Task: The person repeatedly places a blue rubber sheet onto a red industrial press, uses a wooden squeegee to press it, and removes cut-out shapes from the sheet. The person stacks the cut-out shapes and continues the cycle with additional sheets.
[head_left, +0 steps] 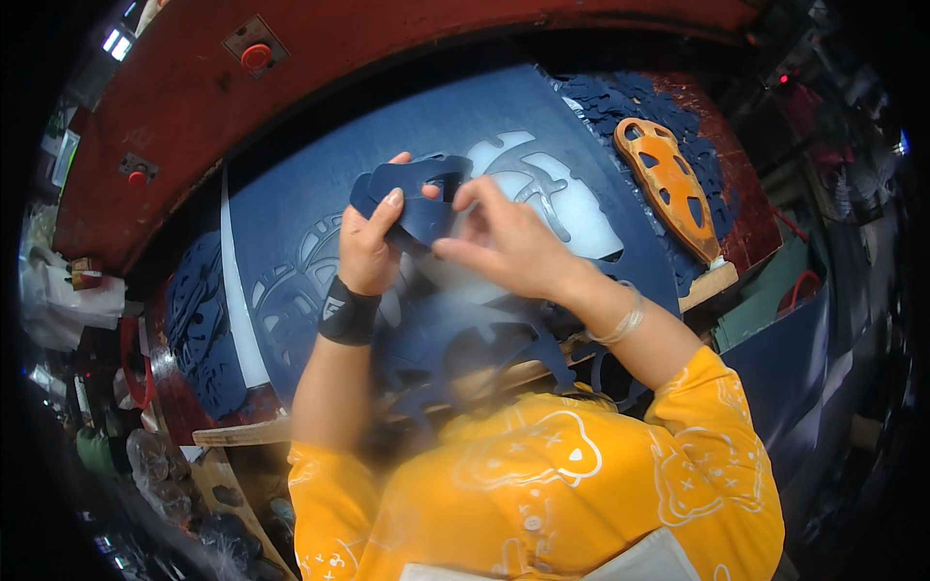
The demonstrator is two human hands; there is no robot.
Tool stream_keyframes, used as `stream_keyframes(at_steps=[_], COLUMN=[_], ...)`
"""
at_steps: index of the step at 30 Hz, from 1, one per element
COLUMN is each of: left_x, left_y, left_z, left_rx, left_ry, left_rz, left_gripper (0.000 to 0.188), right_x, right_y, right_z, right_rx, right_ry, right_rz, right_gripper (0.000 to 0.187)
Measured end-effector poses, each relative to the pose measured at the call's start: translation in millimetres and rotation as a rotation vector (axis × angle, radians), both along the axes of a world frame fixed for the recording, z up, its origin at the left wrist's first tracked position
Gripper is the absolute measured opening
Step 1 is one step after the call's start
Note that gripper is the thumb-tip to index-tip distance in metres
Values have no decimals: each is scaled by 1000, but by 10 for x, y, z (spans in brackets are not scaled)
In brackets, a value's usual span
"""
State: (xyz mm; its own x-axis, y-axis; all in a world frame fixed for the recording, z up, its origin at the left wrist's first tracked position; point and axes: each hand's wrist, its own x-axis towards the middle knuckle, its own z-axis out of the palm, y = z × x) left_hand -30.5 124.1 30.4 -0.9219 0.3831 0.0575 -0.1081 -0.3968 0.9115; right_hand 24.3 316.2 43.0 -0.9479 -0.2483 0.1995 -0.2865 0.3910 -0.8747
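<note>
My left hand (370, 242), with a black band on its wrist, is closed round a small stack of dark blue flat cut pieces (412, 215) that have openings in them. Its thumb lies across the front of the stack, and a fingertip shows through one opening. At the stack's right edge is my right hand (513, 237), slightly blurred, its thumb and fingers apart and curved about that edge. Beneath both hands spreads a dark blue sheet (291, 179) with shaped cut-outs, through which a pale surface shows.
An orange cutting die (686, 205) with several holes lies at the right, by a heap of dark blue pieces (630, 97). Another blue heap (199, 329) is at the left. Across the back runs a red machine beam (329, 44) with red push buttons (256, 57).
</note>
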Motion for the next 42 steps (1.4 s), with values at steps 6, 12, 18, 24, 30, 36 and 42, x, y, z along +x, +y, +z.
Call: stream_keyframes(at_steps=[6,12,18,24,30,36,42], left_x=[52,52,75,101,204,177,123], left_y=[21,145,181,173,266,284,199], left_z=[-10,-70,-76,-100,-196,-246,-148], left_rx=[-45,-134,-165,-242,-345,-174,-65], left_ry=[23,165,124,237,375,172,68], left_rz=[-2,-53,-12,-19,-36,3,5], left_gripper=[50,46,44,39,38,37,49], right_x=[-156,-136,-12,-58,-112,-28,7], right_y=[-204,-124,0,53,12,123,76], right_z=[-54,-93,-94,8,-196,-265,-107], right_rx=[-217,-89,-290,-25,63,-149,-97], right_ry=[-144,-196,-245,-360,-246,-348,-48], right_rz=[-73,-144,-91,-80,-141,-90,4], right_gripper=[35,35,37,50,50,36,33])
